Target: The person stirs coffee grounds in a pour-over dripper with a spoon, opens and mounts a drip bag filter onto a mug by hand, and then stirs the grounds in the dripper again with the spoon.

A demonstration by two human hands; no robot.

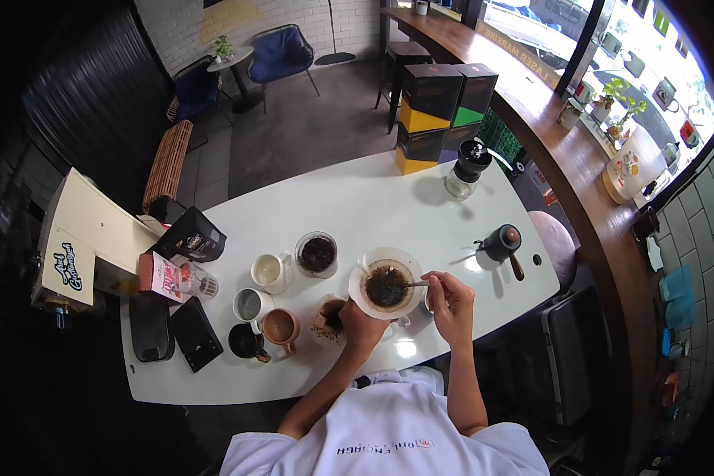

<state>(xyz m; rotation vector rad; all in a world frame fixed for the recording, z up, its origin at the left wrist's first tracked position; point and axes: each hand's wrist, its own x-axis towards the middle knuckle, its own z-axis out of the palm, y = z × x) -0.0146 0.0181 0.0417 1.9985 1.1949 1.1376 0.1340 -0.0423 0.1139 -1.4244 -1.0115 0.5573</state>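
My left hand is wrapped round the near left side of a white coffee dripper. Inside the dripper a paper filter, stained brown, holds dark wet coffee grounds. The fingers of my right hand pinch the handle of a spoon, whose end reaches into the grounds. Just left of the dripper lies a paper filter with coffee grounds. Below the dripper, a light cup is mostly hidden by my hands. A glass of dark grounds stands farther back.
Several mugs, including a cream mug and a brown mug, crowd the left. A hand grinder, stacked boxes and a dark kettle with a wooden handle stand rightward. At far left is a cream machine.
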